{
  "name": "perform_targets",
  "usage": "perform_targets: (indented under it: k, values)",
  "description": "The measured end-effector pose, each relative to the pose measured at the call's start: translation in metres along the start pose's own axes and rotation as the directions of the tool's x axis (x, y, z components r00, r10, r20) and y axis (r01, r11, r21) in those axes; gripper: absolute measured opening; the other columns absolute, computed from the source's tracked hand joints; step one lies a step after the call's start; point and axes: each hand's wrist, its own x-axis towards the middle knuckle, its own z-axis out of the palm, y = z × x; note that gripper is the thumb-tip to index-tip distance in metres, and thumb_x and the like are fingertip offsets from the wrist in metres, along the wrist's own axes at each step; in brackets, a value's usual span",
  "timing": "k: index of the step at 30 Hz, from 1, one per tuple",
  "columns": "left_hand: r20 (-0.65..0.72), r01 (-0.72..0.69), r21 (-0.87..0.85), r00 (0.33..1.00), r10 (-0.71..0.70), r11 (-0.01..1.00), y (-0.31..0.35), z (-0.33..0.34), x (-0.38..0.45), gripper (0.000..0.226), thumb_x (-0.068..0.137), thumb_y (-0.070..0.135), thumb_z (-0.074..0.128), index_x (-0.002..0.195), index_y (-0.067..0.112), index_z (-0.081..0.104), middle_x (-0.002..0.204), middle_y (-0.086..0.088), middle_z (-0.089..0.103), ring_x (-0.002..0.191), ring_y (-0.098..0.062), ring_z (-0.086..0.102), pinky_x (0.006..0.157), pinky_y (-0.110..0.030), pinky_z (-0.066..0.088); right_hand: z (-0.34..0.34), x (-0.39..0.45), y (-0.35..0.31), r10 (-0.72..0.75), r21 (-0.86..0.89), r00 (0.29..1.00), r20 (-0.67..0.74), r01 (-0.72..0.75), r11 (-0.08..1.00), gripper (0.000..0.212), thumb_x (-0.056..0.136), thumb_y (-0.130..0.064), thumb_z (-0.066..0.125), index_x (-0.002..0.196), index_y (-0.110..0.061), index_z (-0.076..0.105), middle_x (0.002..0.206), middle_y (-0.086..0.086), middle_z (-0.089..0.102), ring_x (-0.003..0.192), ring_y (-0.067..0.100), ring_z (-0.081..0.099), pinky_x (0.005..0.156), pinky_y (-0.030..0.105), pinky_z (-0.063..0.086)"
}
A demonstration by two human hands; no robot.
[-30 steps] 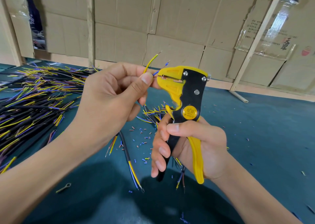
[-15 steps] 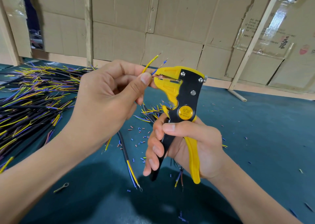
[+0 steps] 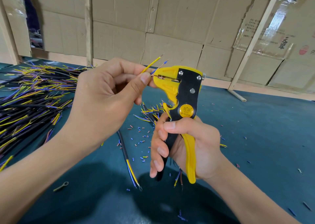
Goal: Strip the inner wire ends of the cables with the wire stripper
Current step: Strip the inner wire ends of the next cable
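Head view: left hand (image 3: 109, 102) pinched cable's inner wires (image 3: 154, 67) at 9 o'clock of wire stripper (image 3: 180, 94); copper strand lay in stripper mouth. Right hand (image 3: 190, 147) gripped handles, lever partly out.
Advice: hold wire steady and straight in mouth, squeeze fully, keep yellow and blue wires clear.
Versus a second ago: handles looked more spread, fingers looser; insulation appeared parted on blue wire.
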Motion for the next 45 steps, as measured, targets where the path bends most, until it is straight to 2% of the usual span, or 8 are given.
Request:
perform_targets:
  k: [7, 28, 32, 35, 37, 39, 43, 45]
  values:
    - [-0.004, -0.007, 0.052, 1.0, 0.007, 0.999, -0.002, 0.001, -0.002, 0.01, 0.096, 0.026, 0.064, 0.092, 0.033, 0.068, 0.066, 0.016, 0.068, 0.048, -0.004, 0.05, 0.046, -0.013, 0.035, 0.001, 0.0, 0.003, -0.02, -0.023, 0.995, -0.103, 0.018, 1.0, 0.017, 0.069, -0.023, 0.056, 0.059, -0.01, 0.053, 0.047, 0.009, 0.045, 0.037, 0.023, 0.049, 0.043, 0.033, 0.052]
    - [0.115, -0.028, 0.144, 0.993, 0.012, 0.989, 0.007, -0.011, 0.009, 0.022, 0.093, 0.013, 0.059, 0.09, 0.034, 0.066, 0.065, 0.022, 0.067, 0.05, -0.004, 0.043, 0.048, -0.011, 0.035, -0.008, -0.003, -0.008, 0.034, -0.108, 0.998, -0.061, -0.041, 0.993, 0.016, 0.067, -0.019, 0.057, 0.058, -0.007, 0.051, 0.045, 0.01, 0.043, 0.033, 0.021, 0.047, 0.04, 0.028, 0.047]
    - [0.209, -0.062, 0.196, 0.978, 0.02, 0.979, 0.012, -0.021, 0.014, 0.031, 0.094, 0.004, 0.06, 0.09, 0.034, 0.069, 0.072, 0.022, 0.071, 0.05, -0.021, 0.039, 0.045, -0.022, 0.034, -0.011, -0.004, -0.01, 0.061, -0.143, 0.998, -0.024, -0.063, 0.988, 0.015, 0.069, -0.017, 0.056, 0.058, -0.007, 0.054, 0.046, 0.009, 0.045, 0.034, 0.021, 0.048, 0.04, 0.028, 0.048]
    - [0.282, -0.085, 0.242, 0.959, 0.014, 0.967, 0.014, -0.027, 0.016, 0.024, 0.095, 0.003, 0.061, 0.094, 0.024, 0.072, 0.079, 0.011, 0.074, 0.065, -0.008, 0.061, 0.068, -0.027, 0.053, -0.014, -0.005, -0.012, 0.083, -0.164, 0.997, -0.004, -0.082, 0.983, 0.014, 0.07, -0.017, 0.057, 0.06, -0.007, 0.054, 0.046, 0.01, 0.045, 0.035, 0.021, 0.049, 0.04, 0.029, 0.048]
    - [0.316, -0.101, 0.313, 0.949, -0.003, 0.945, 0.014, -0.033, 0.019, 0.021, 0.095, 0.009, 0.058, 0.1, 0.023, 0.074, 0.078, 0.007, 0.071, 0.08, -0.013, 0.066, 0.083, -0.039, 0.054, -0.017, -0.005, -0.013, 0.09, -0.181, 0.996, -0.015, -0.091, 0.979, 0.015, 0.069, -0.016, 0.058, 0.06, -0.006, 0.054, 0.046, 0.01, 0.045, 0.034, 0.022, 0.049, 0.04, 0.03, 0.048]
    - [0.342, -0.117, 0.373, 0.94, -0.018, 0.92, 0.015, -0.038, 0.021, 0.027, 0.095, 0.016, 0.052, 0.104, 0.027, 0.074, 0.077, 0.008, 0.068, 0.079, -0.023, 0.063, 0.078, -0.048, 0.051, -0.019, -0.005, -0.014, 0.096, -0.2, 0.995, -0.028, -0.099, 0.975, 0.015, 0.069, -0.016, 0.059, 0.06, -0.005, 0.053, 0.046, 0.011, 0.044, 0.035, 0.022, 0.048, 0.04, 0.03, 0.049]
    - [0.361, -0.075, 0.217, 0.933, -0.009, 0.973, 0.016, -0.034, 0.019, 0.029, 0.098, 0.004, 0.053, 0.109, 0.021, 0.074, 0.075, 0.001, 0.067, 0.058, 0.002, 0.054, 0.057, -0.011, 0.04, -0.023, -0.006, -0.016, 0.088, -0.198, 0.996, -0.015, -0.09, 0.976, 0.014, 0.072, -0.016, 0.059, 0.065, -0.005, 0.055, 0.05, 0.012, 0.046, 0.039, 0.025, 0.05, 0.045, 0.035, 0.052]
    - [0.345, -0.001, 0.093, 0.938, -0.031, 0.996, 0.014, -0.027, 0.017, 0.033, 0.097, 0.006, 0.053, 0.111, 0.027, 0.075, 0.076, 0.001, 0.066, 0.046, -0.007, 0.035, 0.045, -0.015, 0.028, -0.024, -0.005, -0.016, 0.063, -0.164, 0.998, 0.021, -0.059, 0.985, 0.016, 0.073, -0.016, 0.065, 0.071, -0.003, 0.057, 0.056, 0.014, 0.05, 0.045, 0.028, 0.054, 0.052, 0.041, 0.054]
